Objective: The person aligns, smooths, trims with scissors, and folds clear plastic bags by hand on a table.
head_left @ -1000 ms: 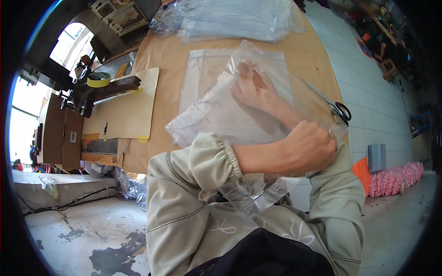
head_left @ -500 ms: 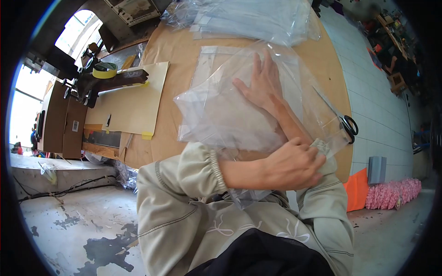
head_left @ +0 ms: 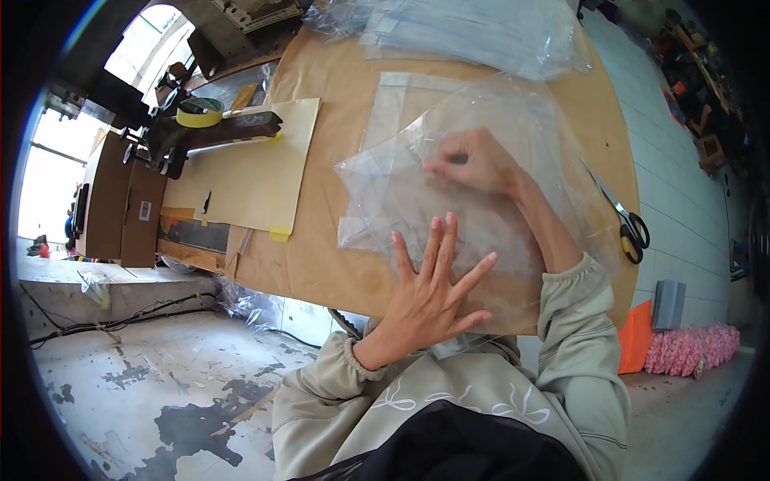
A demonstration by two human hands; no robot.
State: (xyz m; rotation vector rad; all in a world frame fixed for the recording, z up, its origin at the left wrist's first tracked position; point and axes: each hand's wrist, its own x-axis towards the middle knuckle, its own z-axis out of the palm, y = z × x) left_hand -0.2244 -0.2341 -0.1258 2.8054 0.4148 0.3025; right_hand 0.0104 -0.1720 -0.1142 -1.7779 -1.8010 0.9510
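Note:
Clear plastic bags [head_left: 377, 184] lie overlapping on the brown-covered table in front of me. My left hand [head_left: 437, 284] rests on the near part of the plastic, open, with its fingers spread. Farther in, my right hand [head_left: 481, 164] is curled, thumb and fingertips brought together. It looks hazy, as if a layer of clear film covers it. Whatever its fingertips hold, if anything, I cannot make out. The right forearm crosses the plastic from the right side.
Scissors [head_left: 623, 215] lie at the table's right edge. A stack of clear bags [head_left: 481, 36] is at the far side. Left stand a dark machine arm [head_left: 241, 127] with a yellow tape roll [head_left: 199, 119], a cream board [head_left: 257, 172] and a cardboard box [head_left: 120, 200].
My left hand has moved from beside the right forearm onto the plastic and spread its fingers. My right hand has gone from flat to curled and come nearer to me.

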